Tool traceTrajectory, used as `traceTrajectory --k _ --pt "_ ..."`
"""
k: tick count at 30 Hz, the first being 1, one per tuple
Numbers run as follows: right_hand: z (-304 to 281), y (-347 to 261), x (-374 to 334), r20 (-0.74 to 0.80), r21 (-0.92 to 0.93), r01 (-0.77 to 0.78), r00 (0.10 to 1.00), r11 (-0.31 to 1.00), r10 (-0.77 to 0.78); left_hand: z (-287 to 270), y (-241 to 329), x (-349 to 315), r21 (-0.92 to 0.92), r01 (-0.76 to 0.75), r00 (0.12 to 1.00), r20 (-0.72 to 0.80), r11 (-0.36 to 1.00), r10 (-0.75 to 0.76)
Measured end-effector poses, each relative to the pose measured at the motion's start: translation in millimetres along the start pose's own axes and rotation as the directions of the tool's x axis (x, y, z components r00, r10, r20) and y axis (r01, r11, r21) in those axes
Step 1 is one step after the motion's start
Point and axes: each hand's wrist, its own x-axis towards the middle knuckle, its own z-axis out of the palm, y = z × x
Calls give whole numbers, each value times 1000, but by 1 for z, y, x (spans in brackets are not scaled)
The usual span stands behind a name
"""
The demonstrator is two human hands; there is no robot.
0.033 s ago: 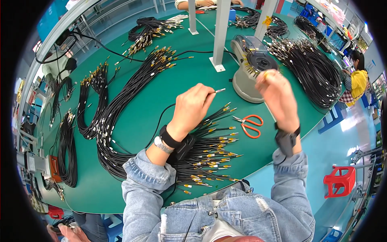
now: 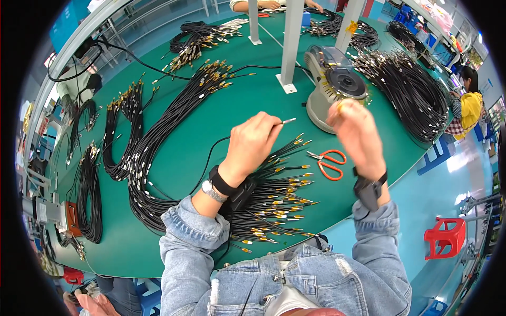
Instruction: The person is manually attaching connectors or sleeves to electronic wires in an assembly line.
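Observation:
My left hand (image 2: 252,141) pinches a black cable (image 2: 217,142) close to its end, so the cable's silver tip (image 2: 289,120) sticks out past thumb and forefinger. My right hand (image 2: 359,134) is raised in front of a grey label dispenser (image 2: 321,111), its fingers pinched around a small yellow label (image 2: 340,106) blurred by motion. More yellow pieces ring the dispenser's dark disc (image 2: 345,83). Under my left wrist lies a thick bundle of black cables (image 2: 263,197), many ends wrapped in yellow. Red-handled scissors (image 2: 332,164) rest right of it, blades slightly apart.
Further cable bundles lie on the green table (image 2: 269,63): a long curved one (image 2: 163,121) at left, a large coil (image 2: 414,100) at right. A metal post (image 2: 291,50) stands behind the dispenser. Other people work around the table. A red stool (image 2: 445,238) stands at right.
My right hand has shifted slightly down and left, away from the dispenser's disc, with the yellow label in its fingers. My left hand holds the cable almost unmoved.

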Motion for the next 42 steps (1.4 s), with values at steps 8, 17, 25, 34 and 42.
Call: traceTrajectory --k 8,17,25,34,42 --pt "60 71 -33 -106 -29 -111 989 993 108 -10 11 -32 -121 69 995 -67 990 -78" --pt "69 79 -34 -151 -110 -71 987 991 54 -6 8 -39 -202 135 987 -53 970 -149" --pt "64 85 -38 -189 -114 -72 981 991 49 -7 6 -44 185 -178 972 -118 966 202" --pt "72 86 -40 -270 -102 -101 960 990 70 0 10 -53 196 -161 981 -76 967 178" --pt "70 90 -39 -258 -147 -37 966 988 -2 -1 10 -53 187 -177 977 -85 966 195"
